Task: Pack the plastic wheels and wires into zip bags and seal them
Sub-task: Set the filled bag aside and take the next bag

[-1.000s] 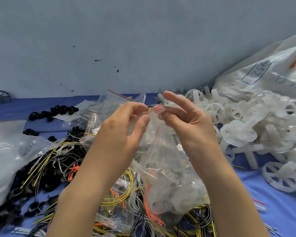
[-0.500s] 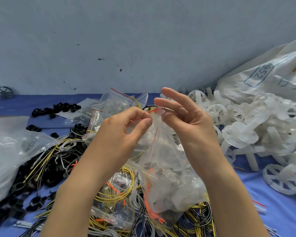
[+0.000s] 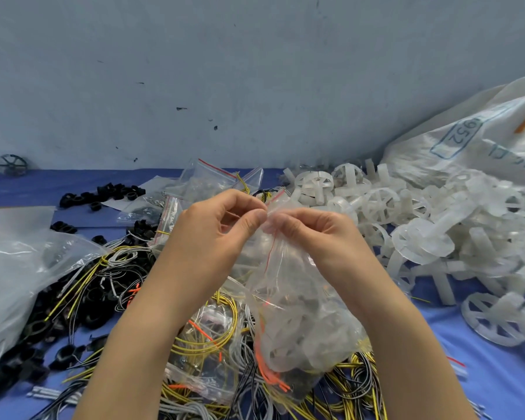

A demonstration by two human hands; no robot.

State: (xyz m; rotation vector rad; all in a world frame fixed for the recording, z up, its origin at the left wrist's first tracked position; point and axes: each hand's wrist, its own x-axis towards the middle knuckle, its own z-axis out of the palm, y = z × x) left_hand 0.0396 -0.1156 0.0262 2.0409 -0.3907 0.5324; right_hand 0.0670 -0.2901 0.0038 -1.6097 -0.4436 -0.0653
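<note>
While left hand and right hand pinch its seal, the zip bag seems limp, slippery; grasp there

The only view comes from a wide-angle camera on the person's head, facing forward and tilted down. Both forearms enter from the bottom edge. The left hand and right hand meet close to the lens just above frame centre, pinching the top of a zip bag. The blue bench fills the lower part of the frame. It runs back to a pale wall that takes up the upper part, straight ahead and near.
</note>
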